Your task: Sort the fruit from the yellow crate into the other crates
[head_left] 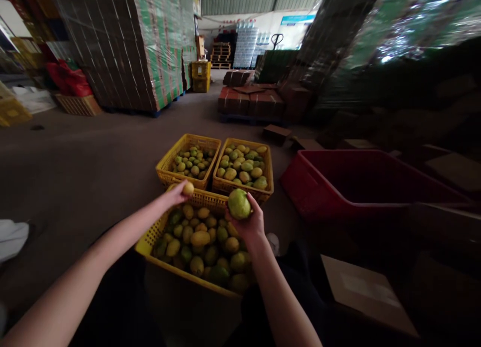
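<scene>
My left hand [178, 191] is closed round a small yellow lemon [188, 188], reaching over the far left rim of the near yellow crate [180, 273]. Above the same crate's far right side, my right hand [253, 222] holds a large, bumpy yellow-green lemon [239, 204], its fingers curled round the fruit from below and the right. Many yellow and green lemons [200, 238] of mixed sizes fill the near crate. Just beyond stand two more yellow crates: the left one [169, 175] holds smaller, greener fruit, while the right one [271, 174] has larger, yellower fruit.
A deep red tub [330, 199] stands to the right, with a flattened cardboard box [370, 292] nearer me. Plastic-wrapped box stacks [165, 51] rise at the left and right. Farther off are low brown cartons [250, 102] on a pallet and a pallet jack handle [277, 38].
</scene>
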Action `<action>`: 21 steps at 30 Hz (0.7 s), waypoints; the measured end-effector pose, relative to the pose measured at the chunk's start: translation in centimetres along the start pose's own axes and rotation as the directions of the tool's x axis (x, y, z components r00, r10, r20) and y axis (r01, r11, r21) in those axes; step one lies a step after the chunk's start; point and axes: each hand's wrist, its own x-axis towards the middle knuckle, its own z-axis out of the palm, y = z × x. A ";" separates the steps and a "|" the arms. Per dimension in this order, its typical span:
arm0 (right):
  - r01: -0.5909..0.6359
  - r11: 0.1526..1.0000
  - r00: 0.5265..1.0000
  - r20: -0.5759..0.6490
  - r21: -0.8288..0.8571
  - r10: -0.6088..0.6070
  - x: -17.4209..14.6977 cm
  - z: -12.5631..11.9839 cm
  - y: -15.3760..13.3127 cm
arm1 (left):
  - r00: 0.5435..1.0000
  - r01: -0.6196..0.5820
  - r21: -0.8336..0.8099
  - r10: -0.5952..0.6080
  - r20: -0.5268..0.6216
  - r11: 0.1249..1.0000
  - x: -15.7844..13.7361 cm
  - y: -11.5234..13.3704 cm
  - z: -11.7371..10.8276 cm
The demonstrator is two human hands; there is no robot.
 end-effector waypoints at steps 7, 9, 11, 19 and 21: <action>0.023 0.997 0.998 -0.056 -0.076 -0.028 -0.7 0.1 0.6 | 0.966 -0.228 0.509 0.258 0.012 0.830 -1.6 7.2 0.5; 0.015 0.997 0.999 -0.048 -0.078 -0.019 -0.8 -0.2 1.0 | 0.983 -0.180 0.656 0.146 0.107 0.733 -3.0 3.6 -0.3; -0.022 0.998 0.998 -0.057 -0.052 0.019 -0.7 -0.7 1.4 | 0.949 -0.211 0.903 -0.141 0.280 0.374 -4.3 -0.6 -1.4; -0.078 0.994 0.956 -0.288 -0.076 0.053 0.9 -4.7 3.5 | 0.933 -0.356 0.909 -0.134 0.334 -0.216 -7.2 -6.0 -3.9; -0.132 0.980 0.951 -0.296 -0.146 0.084 1.3 -6.2 4.0 | 0.937 -0.347 0.907 -0.041 0.348 -0.237 -7.7 -5.4 -3.9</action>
